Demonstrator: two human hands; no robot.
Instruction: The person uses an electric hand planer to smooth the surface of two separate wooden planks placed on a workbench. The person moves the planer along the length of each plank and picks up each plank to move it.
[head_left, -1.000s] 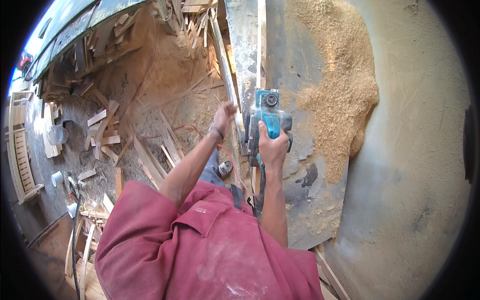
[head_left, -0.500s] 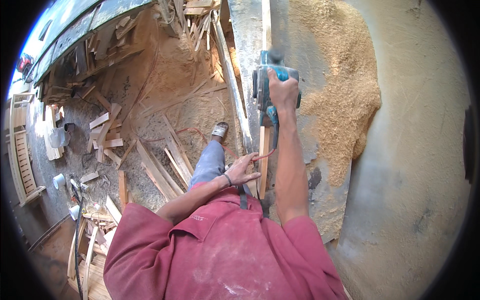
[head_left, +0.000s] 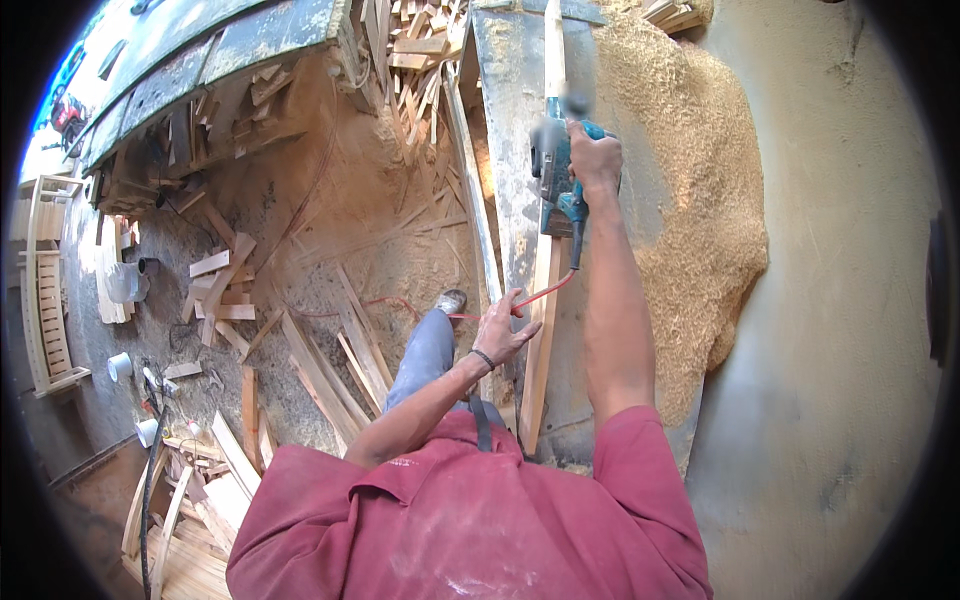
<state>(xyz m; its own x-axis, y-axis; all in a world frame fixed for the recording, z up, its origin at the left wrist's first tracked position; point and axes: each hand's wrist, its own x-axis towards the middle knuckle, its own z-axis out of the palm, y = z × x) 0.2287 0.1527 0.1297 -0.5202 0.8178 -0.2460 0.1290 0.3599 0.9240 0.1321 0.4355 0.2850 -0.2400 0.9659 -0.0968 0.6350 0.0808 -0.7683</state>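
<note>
My right hand (head_left: 595, 160) is closed round the handle of a teal and dark electric hand planer (head_left: 562, 185). The planer rests on a long, narrow strip of wood (head_left: 541, 345) running away from me along the bench. From its back end a dark cable sleeve leads to a red power cord (head_left: 548, 291). My left hand (head_left: 503, 332), with a dark bracelet at the wrist, is beside the strip. The cord passes through it, seemingly between the thumb and the fingers, some of which are partly extended. The planer's sole is hidden.
A thick heap of wood shavings (head_left: 705, 190) covers the bench's right side, next to a bare wall (head_left: 830, 300). Boards (head_left: 325, 370) and offcuts (head_left: 225, 275) lie on the floor at left. A slatted wooden frame (head_left: 48, 300) stands far left. Scrap wood fills the far end.
The view has shifted, and more of the bench's far end shows. My right arm reaches farther forward with the planer along the strip. My left hand has risen, with the cord pulled straighter.
</note>
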